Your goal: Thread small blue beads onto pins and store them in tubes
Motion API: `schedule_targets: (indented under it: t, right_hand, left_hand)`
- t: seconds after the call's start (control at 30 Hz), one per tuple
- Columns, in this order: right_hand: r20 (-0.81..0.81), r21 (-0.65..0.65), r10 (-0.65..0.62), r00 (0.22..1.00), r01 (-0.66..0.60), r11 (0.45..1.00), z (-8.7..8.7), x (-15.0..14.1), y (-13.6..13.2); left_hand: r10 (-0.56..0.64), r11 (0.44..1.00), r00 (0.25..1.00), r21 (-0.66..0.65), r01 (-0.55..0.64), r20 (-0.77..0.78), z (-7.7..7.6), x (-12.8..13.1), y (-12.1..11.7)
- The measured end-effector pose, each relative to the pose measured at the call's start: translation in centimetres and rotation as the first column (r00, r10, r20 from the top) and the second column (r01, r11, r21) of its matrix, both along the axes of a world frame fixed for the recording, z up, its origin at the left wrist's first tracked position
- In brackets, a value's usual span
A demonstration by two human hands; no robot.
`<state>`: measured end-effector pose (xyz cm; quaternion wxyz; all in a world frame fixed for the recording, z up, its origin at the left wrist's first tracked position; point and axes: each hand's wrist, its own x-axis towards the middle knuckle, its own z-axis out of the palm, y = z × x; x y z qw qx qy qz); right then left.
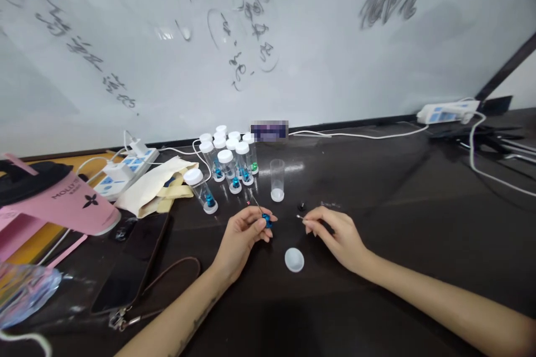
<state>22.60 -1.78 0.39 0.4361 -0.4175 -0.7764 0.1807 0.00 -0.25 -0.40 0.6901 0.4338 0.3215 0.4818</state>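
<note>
My left hand is closed, pinching a small blue bead-like piece with a thin pin or wire sticking up from it. My right hand is closed in a pinch on a tiny silver pin-like part. Between and just below the two hands lies a white round cap on the dark table. An open clear vial stands upright just beyond the hands. A small black piece lies near the right fingertips.
Several capped clear vials with blue and green pieces stand behind the left hand. To the left are a cream bag, a power strip, a pink cup, a phone. Another power strip and cables sit far right.
</note>
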Motion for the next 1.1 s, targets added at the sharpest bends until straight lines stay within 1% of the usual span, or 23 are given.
schedule_targets:
  t: [0.07,0.13,0.2,0.27,0.33,0.43,0.5,0.63,0.77,0.83,0.93,1.1]
  right_hand:
    - [0.022,0.030,0.034,0.999,-0.035,0.999,-0.1,0.0,0.0]
    - [0.057,0.067,0.093,0.994,-0.097,0.993,-0.2,-0.3,0.1]
    - [0.091,0.107,0.148,0.985,-0.157,0.982,-0.2,-0.8,0.3]
    - [0.102,0.151,0.175,0.979,-0.189,0.970,-0.2,-1.4,0.7]
    - [0.083,0.199,0.177,0.981,-0.191,0.961,-0.2,-1.9,1.2]
    - [0.032,0.246,0.151,0.988,-0.154,0.957,-0.3,-2.2,1.6]
    - [0.016,0.244,0.147,0.989,-0.147,0.959,-0.4,-2.1,1.8]
    - [-0.029,0.188,0.120,0.992,-0.112,0.976,-0.4,-1.7,2.0]
    - [-0.030,0.106,0.073,0.997,-0.070,0.992,-0.2,-1.5,2.1]
    - [-0.021,0.086,0.068,0.997,-0.066,0.994,-0.1,-1.5,2.1]
    - [-0.021,0.091,0.088,0.996,-0.085,0.992,-0.1,-1.4,2.0]
    - [-0.008,0.086,0.111,0.994,-0.110,0.990,-0.3,-1.4,2.0]
  left_hand:
    - [-0.001,1.000,1.000,-0.019,0.001,0.000,0.0,0.0,0.1]
    - [0.003,1.000,1.000,-0.028,-0.003,-0.004,0.0,0.2,0.1]
    - [0.018,1.000,1.000,-0.012,-0.018,-0.012,0.0,0.4,0.2]
    - [0.019,1.000,1.000,0.015,-0.018,-0.023,0.0,0.5,0.3]
    - [0.024,0.999,0.999,0.028,-0.023,-0.021,0.0,0.7,0.6]
    - [0.027,0.999,0.999,0.023,-0.026,-0.027,-0.1,1.0,1.1]
    - [0.024,0.999,0.999,0.028,-0.023,-0.036,-0.2,1.3,1.4]
    - [-0.006,1.000,1.000,0.030,0.007,-0.030,-0.2,2.0,1.8]
    - [-0.036,0.999,0.999,0.009,0.035,0.020,-0.1,2.1,2.0]
    - [-0.041,0.999,0.998,-0.010,0.041,0.053,-0.1,1.8,1.9]
    - [-0.021,0.999,0.998,-0.041,0.023,0.061,0.0,1.4,1.8]
    - [0.022,0.998,0.999,-0.057,-0.021,0.023,0.2,1.3,1.7]
